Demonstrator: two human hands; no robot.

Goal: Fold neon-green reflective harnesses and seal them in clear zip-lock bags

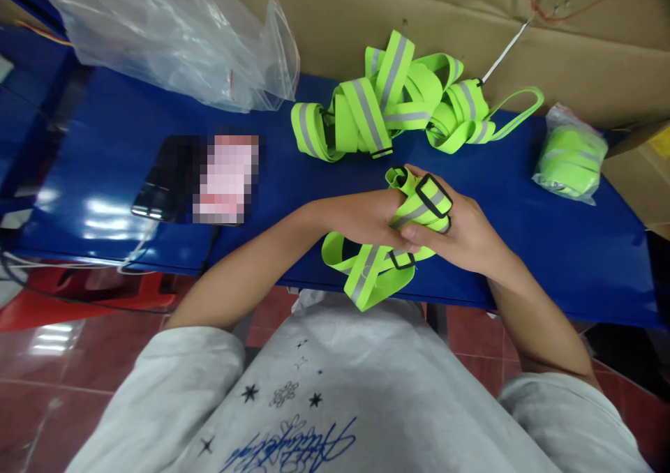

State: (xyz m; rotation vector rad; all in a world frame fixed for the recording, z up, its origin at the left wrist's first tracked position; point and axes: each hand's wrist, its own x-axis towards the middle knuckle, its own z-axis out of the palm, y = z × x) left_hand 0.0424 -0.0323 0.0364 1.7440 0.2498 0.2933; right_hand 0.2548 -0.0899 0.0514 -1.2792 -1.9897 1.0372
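Observation:
Between my two hands is a neon-yellow reflective strap (pixel 371 264) with a grey stripe and black plastic buckles. Part of it is bunched into a folded bundle, and a loose loop hangs toward the table's front edge. My right hand (pixel 460 229) wraps the bundle from the right, its thumb across the front beside a buckle (pixel 434 195). From the left, my left hand (pixel 371 218) presses against the strap, its fingers partly hidden behind the folds. A second buckle (pixel 402 259) shows just below the hands.
Behind the hands lies a pile of similar reflective straps (pixel 387 103). A bagged strap (pixel 570 155) sits at the right. Clear plastic bags (pixel 183 33) lie at the back left, near a black phone (pixel 162 180) with a white cable. Cardboard (pixel 340 12) borders the blue table (pixel 293 187).

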